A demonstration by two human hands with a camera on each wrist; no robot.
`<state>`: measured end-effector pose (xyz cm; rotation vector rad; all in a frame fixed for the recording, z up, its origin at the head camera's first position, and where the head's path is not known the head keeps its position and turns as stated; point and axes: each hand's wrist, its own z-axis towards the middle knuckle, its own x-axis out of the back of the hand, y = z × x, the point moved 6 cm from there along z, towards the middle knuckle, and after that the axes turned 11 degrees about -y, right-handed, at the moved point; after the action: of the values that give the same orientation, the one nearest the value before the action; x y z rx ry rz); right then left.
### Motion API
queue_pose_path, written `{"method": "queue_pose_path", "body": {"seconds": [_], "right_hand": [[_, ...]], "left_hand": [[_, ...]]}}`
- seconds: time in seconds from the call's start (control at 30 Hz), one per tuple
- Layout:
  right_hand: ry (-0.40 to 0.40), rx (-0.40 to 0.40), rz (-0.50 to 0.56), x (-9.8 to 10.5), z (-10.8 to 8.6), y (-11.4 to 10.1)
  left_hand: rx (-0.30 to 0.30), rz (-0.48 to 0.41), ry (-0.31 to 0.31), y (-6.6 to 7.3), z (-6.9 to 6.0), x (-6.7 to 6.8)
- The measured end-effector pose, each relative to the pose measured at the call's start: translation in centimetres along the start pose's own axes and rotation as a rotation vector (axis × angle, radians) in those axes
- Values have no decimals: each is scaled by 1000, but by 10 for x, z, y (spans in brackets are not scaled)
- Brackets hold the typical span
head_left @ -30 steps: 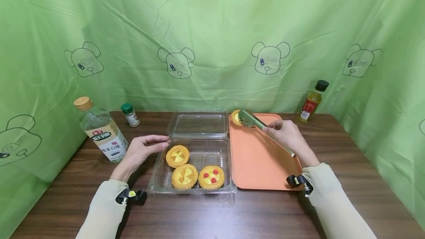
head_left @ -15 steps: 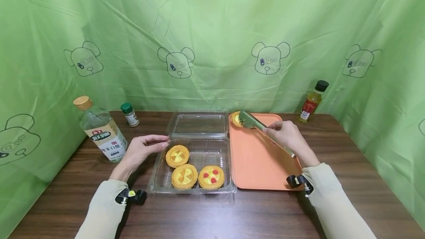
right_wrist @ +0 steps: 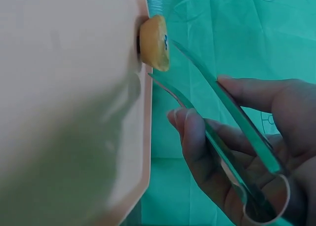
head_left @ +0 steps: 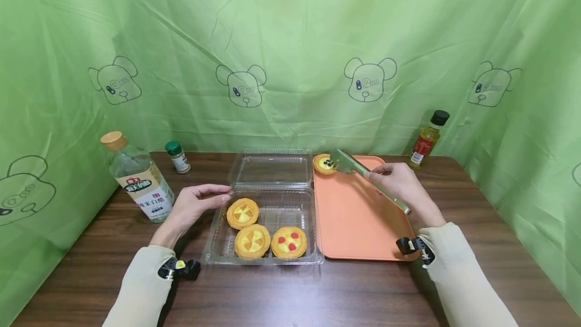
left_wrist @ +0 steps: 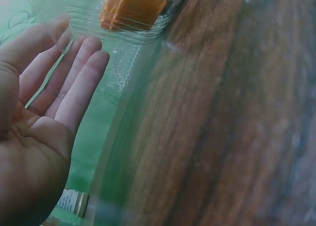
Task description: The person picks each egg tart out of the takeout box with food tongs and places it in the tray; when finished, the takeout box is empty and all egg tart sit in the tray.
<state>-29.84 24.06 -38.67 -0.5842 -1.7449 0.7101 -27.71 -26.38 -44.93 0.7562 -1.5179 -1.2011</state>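
My right hand (head_left: 399, 185) holds green tongs (head_left: 351, 163) over the back of an orange tray (head_left: 358, 216). In the right wrist view the tongs (right_wrist: 217, 112) stand spread beside a tart (right_wrist: 155, 42), thumb on one arm and fingers on the other. The tart with dark dots (head_left: 324, 164) rests at the tray's back left corner. My left hand (head_left: 192, 207) touches the upper left rim of a clear container (head_left: 263, 261), fingers nearly straight. Inside lie two tarts with wedge toppings (head_left: 242, 213) and one with red dots (head_left: 289, 242).
The container's lid (head_left: 274, 169) lies folded back behind it. A large labelled bottle (head_left: 145, 185) and a green-capped jar (head_left: 178, 157) stand at the left. An oil bottle (head_left: 426, 140) stands behind the tray's right side. Green cloth surrounds the table.
The tongs have drawn back to the right, away from the tart, which now shows its dark dots and sits on the tray. My left hand has stayed where it was.
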Motion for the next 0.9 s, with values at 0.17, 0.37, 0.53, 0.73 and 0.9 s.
{"method": "queue_pose_path", "body": {"seconds": [0.17,0.37,0.53,0.73,0.9], "right_hand": [[31,17,8,7,-3,-1],[78,59,3,14,-6,-6],[81,91,18,17,-9,-9],[60,154,8,16,-15,-24],[26,195,7,10,-23,-41]], "left_hand": [[8,-1,4,-1,0,0],[-1,-19,3,0,1,-1],[-11,-30,0,1,1,-2],[-20,-39,-6,1,1,-2],[-20,-42,-6,1,0,-2]]}}
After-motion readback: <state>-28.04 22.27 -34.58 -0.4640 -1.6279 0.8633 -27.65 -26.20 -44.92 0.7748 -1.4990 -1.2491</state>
